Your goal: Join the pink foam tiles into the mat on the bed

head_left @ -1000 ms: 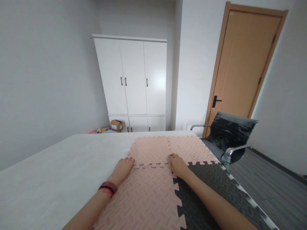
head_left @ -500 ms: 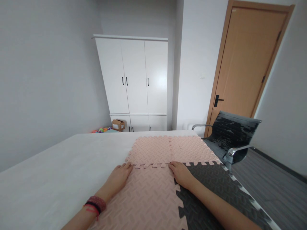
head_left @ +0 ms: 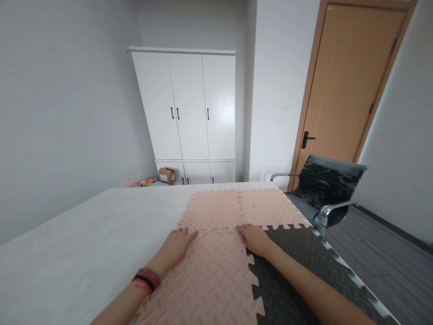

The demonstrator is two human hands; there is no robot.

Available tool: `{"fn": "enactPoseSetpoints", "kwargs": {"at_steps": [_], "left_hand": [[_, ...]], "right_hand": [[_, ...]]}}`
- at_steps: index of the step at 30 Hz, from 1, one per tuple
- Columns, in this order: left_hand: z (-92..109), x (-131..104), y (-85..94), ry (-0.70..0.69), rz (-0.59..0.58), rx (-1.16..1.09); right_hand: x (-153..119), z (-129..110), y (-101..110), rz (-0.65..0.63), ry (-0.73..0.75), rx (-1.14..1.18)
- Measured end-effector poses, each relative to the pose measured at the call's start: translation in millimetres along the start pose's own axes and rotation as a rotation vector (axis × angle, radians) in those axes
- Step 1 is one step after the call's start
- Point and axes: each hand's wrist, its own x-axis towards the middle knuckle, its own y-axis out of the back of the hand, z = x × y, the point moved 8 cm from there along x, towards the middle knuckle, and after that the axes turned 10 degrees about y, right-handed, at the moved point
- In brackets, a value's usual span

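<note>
A near pink foam mat tile lies on the white table, its far toothed edge against a far pink foam mat tile. Over the near tile's far left corner rests my left hand, open, thumb stretched along the seam. My right hand lies on the tile's far right corner, fingers flat and close together near the seam. Under my right forearm is a black foam mat tile, its teeth meeting the near pink tile's right side. Another pink foam mat tile sits at the far right.
The white table top stretches left of the mats. A black office chair stands by the right table edge. Beyond the table are a white wardrobe, a cardboard box and a wooden door.
My left hand has moved right, and its thumb has spread out along the seam. The gap between the near and far pink tiles looks narrower. My right hand stays at its corner.
</note>
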Motion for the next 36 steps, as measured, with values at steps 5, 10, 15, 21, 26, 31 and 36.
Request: {"fn": "enactPoseSetpoints", "kwargs": {"at_steps": [5, 10, 15, 21, 26, 31, 36], "left_hand": [[23, 12, 18.1, 0.016, 0.009, 0.021], [72, 6, 22.8, -0.066, 0.06, -0.074], [92, 6, 14.8, -0.103, 0.056, -0.126], [88, 15, 20.7, -0.145, -0.001, -0.155], [84, 11, 23.8, -0.139, 0.012, -0.171], [82, 5, 24.8, -0.156, 0.045, -0.199], [83, 3, 25.5, -0.167, 0.067, -0.206]], "right_hand": [[0, -3, 5, -0.004, -0.012, -0.013], [-3, -13, 11, -0.002, -0.016, -0.047], [-8, -15, 13, -0.006, -0.029, -0.064], [0, -20, 10, -0.038, -0.113, -0.1], [13, -45, 6, 0.012, -0.091, -0.066], [22, -48, 6, -0.008, -0.113, -0.036], [47, -20, 13, -0.093, -0.151, -0.053]]}}
